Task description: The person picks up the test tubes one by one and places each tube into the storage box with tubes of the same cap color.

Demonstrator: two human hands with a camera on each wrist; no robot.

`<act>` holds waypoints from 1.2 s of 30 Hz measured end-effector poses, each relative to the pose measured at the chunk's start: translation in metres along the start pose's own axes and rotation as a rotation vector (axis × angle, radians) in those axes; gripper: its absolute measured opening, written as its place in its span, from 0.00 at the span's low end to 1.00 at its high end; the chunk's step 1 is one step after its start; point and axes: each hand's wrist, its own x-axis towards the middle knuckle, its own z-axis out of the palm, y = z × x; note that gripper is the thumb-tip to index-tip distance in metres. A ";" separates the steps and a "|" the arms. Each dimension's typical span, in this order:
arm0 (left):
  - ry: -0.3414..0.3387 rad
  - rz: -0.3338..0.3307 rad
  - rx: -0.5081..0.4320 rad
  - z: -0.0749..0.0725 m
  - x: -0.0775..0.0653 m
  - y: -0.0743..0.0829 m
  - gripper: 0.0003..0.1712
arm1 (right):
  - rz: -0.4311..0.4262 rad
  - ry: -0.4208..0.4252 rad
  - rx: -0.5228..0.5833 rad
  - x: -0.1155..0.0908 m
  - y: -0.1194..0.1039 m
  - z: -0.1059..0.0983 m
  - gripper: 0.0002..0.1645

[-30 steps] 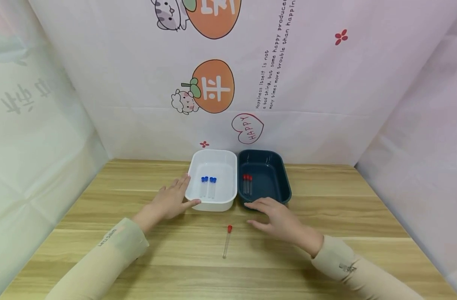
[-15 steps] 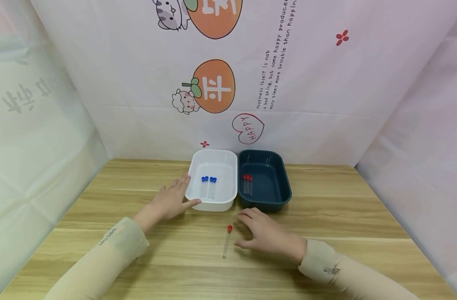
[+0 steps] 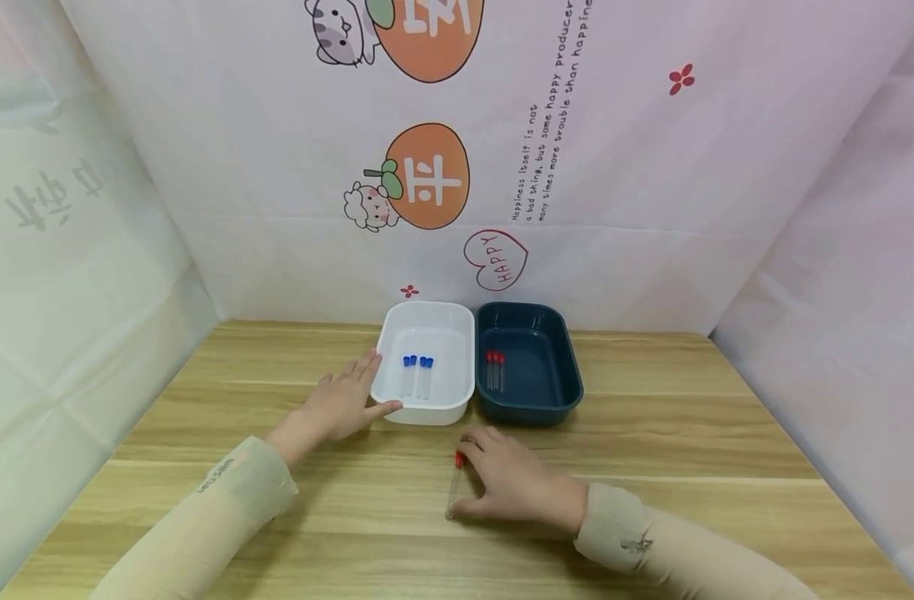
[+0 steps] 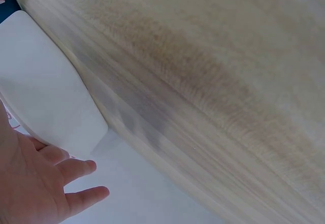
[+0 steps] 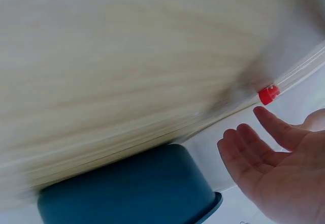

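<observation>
On the table lies a clear test tube (image 3: 453,492) with a red cap. My right hand (image 3: 512,483) reaches over it, index finger at the cap end and thumb by the lower end. In the right wrist view the fingertips are close to the red cap (image 5: 268,94) but not closed round it. My left hand (image 3: 342,402) rests against the left side and front corner of a white bin (image 3: 427,415), fingers spread. Inside that bin are several blue-capped tubes (image 3: 417,375). A dark blue bin (image 3: 535,412) beside it contains several red-capped tubes (image 3: 495,371).
The wooden table (image 3: 337,533) ends at a printed cloth backdrop (image 3: 614,233) behind the bins. White cloth sides stand at left and right. The two bins stand side by side, touching or nearly so.
My right hand has moved left and towards me, from the dark blue bin's front edge to the red-capped tube on the table. The left hand has stayed at the white bin.
</observation>
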 end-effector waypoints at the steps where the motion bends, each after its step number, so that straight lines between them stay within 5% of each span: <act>1: -0.002 -0.001 0.001 0.000 0.000 0.000 0.59 | 0.005 -0.004 0.001 0.001 -0.001 0.001 0.57; 17: -0.001 0.002 0.003 0.000 -0.002 0.000 0.59 | 0.001 -0.027 -0.102 0.003 -0.014 0.002 0.61; 36: 0.002 -0.001 -0.007 0.000 -0.002 0.001 0.58 | -0.018 -0.054 0.021 0.003 -0.010 -0.005 0.60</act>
